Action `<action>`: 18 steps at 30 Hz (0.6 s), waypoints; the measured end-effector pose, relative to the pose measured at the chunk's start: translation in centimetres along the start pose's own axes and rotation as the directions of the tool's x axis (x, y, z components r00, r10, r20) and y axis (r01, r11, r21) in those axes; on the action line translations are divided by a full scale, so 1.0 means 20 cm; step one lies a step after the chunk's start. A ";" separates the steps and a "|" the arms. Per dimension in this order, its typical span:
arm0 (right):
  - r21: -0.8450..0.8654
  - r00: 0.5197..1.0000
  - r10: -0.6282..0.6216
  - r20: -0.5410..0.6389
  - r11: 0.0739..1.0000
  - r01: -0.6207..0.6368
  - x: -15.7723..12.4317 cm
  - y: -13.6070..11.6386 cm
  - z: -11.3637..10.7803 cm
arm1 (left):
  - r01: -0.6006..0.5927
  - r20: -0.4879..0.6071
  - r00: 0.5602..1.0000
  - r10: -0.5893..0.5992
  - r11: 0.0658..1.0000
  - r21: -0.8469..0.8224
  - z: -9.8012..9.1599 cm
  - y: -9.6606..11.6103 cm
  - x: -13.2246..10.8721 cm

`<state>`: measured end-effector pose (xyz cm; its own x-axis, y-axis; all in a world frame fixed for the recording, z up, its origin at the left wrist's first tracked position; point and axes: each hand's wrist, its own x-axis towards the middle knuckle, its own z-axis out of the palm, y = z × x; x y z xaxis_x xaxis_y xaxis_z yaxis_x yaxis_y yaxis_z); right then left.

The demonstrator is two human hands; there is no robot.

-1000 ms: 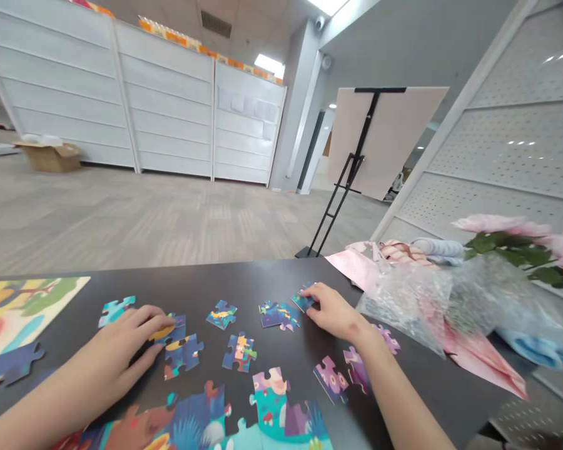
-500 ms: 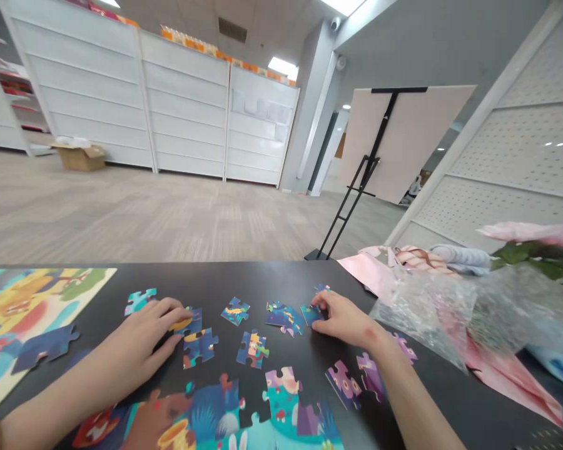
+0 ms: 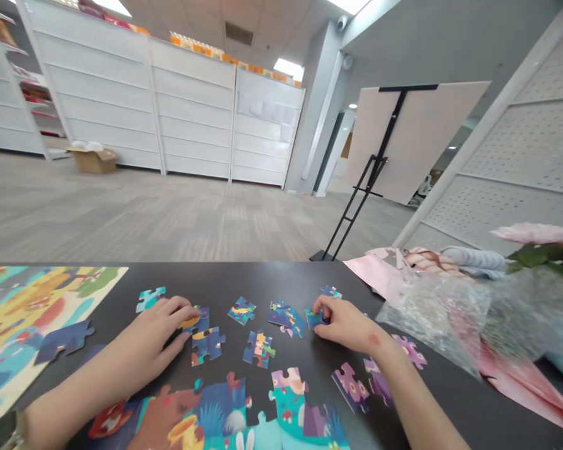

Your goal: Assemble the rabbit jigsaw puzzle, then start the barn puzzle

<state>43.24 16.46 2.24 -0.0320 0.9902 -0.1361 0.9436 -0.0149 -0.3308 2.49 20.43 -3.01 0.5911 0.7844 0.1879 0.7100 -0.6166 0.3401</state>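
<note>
Black table (image 3: 281,281) with a part-joined puzzle (image 3: 220,412), taken as landmark. Beyond its right part, the right hand (image 3: 344,322) holds a blue piece (image 3: 311,319) in a narrow pinch. Beyond its left part, the left hand (image 3: 162,325) lies with fingers loosely spread, thumb apart, fingertips at an orange-and-blue piece (image 3: 202,319); whether they press cannot be told. Possible faults: a leftward slip of the right hand could push the held piece into the dark piece (image 3: 284,315) beyond the puzzle; its forearm, if lowered, could drag the purple pieces (image 3: 351,387) right of the puzzle; the left forearm, swung inward, could part the puzzle's joints.
</note>
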 end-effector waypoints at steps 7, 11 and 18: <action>-0.021 0.994 0.094 -0.054 0.995 -0.095 -0.01 0.01 0.00 | 0.001 -0.008 1.000 -0.001 1.000 -0.003 0.01 -0.02 0.00; -0.051 0.982 0.053 -0.181 0.997 -0.063 0.00 -0.06 0.02 | 0.008 0.011 1.000 -0.008 1.000 -0.008 0.00 -0.01 0.00; 0.071 0.914 -0.398 -0.081 0.912 0.404 -0.07 -0.27 0.12 | -0.007 -0.039 0.999 0.007 1.000 0.002 0.00 -0.01 0.00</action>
<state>37.46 14.84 1.96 -0.3783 0.9220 0.0827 0.8244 0.3762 -0.4229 2.42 20.59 -2.98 0.5809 0.7820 0.2259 0.7065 -0.6222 0.3373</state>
